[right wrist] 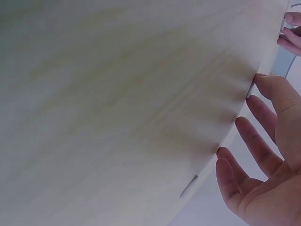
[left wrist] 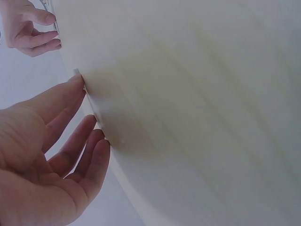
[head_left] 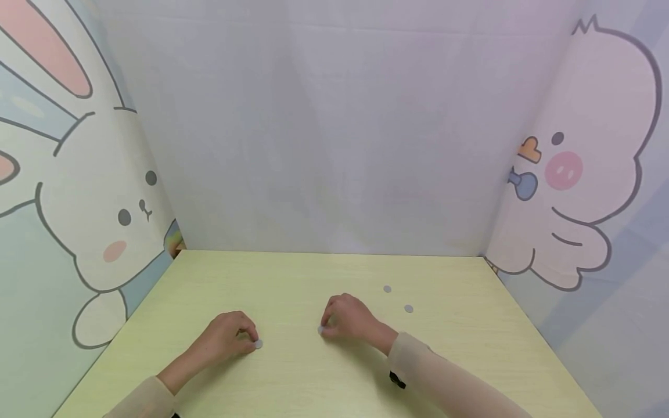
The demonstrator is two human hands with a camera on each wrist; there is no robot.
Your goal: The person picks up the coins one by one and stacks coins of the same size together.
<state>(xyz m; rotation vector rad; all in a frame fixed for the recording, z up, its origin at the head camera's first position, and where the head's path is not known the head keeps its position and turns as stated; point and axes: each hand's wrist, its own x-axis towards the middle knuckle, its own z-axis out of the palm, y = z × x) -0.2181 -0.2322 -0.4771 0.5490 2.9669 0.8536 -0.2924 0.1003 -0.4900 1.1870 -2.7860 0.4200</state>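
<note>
A person's left grip [head_left: 222, 337] pinches a small grey disc [head_left: 259, 344] on the pale worktop [head_left: 284, 386]; the right grip [head_left: 349, 318] pinches a second disc [head_left: 321, 330]; two loose discs [head_left: 409, 309] lie beyond that wrist.

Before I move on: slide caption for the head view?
Left hand pinches one grey disc, right hand another disc; two more discs lie on the table.

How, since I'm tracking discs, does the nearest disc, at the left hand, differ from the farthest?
The left hand holds the nearest disc; the farthest disc lies untouched. The nearest disc sits left of the right hand, the farthest disc beyond it to the right. Both look small, round and grayish.
</note>
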